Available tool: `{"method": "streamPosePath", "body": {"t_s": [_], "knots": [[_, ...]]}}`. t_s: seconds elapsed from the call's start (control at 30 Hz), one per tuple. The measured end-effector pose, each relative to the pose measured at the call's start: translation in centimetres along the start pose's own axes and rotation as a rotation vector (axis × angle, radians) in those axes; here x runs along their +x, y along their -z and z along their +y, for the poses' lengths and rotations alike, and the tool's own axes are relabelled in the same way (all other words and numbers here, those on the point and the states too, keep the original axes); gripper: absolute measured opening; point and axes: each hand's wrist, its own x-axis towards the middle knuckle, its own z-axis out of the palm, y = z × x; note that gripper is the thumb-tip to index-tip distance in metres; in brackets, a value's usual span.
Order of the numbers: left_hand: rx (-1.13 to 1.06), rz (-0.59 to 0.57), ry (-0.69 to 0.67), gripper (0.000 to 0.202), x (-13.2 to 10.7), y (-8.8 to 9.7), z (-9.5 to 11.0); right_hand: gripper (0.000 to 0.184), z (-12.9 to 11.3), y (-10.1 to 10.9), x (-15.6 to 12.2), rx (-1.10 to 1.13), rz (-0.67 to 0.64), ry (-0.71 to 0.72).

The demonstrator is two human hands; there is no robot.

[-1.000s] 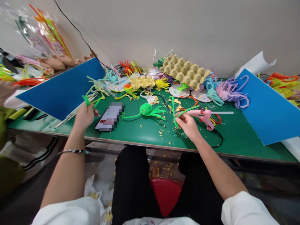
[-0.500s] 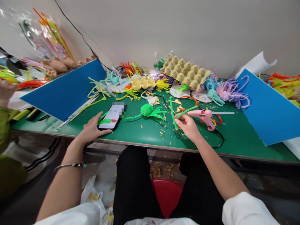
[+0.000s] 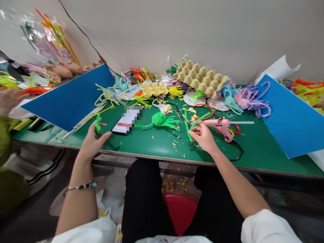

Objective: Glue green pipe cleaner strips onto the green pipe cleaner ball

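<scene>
My left hand (image 3: 93, 139) is raised off the green table, left of a phone (image 3: 124, 122). Short green pipe cleaner pieces (image 3: 98, 125) are held among its fingers, with the thumb apart. In my right hand (image 3: 203, 135) two longer green pipe cleaners (image 3: 186, 120) are pinched between thumb and fingers, one nearly upright and the other curving right. A green pipe cleaner ball (image 3: 158, 119) with a tassel of loose ends and a stem lies between the hands. Just right of my right hand lies a pink glue gun (image 3: 220, 125) with a clear stick in it.
Blue boards (image 3: 73, 96) stand at left and right. Along the wall sit an egg carton (image 3: 201, 77) and colourful pipe cleaner bundles (image 3: 249, 98). Yellow scraps litter the middle of the table (image 3: 149, 145). Another person's hand (image 3: 8, 101) is at far left.
My left hand has moved left and off the phone, carrying the green pieces. The phone now sits slightly farther back and right. My right hand has hardly moved.
</scene>
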Motion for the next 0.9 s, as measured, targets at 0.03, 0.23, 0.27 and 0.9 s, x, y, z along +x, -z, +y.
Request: {"method": "streamPosePath", "body": {"t_s": [0.03, 0.23, 0.27, 0.9], "knots": [[-0.011, 0.049, 0.051, 0.046, -1.0, -0.3, 1.0, 0.034, 0.2, -0.1, 0.0, -0.035, -0.002, -0.015], [-0.342, -0.223, -0.007, 0.045, -5.3, -7.5, 9.5, 0.025, 0.6, -0.7, 0.0, -0.42, 0.006, -0.002], [-0.368, -0.324, -0.045, 0.047, -5.7, -9.2, 10.9, 0.021, 0.5, -0.7, 0.1, -0.518, -0.002, 0.004], [-0.773, -0.453, 0.083, 0.035, -2.0, -21.7, 15.8, 0.021, -4.4, 8.4, -4.8, -1.403, 0.26, -0.332]]}}
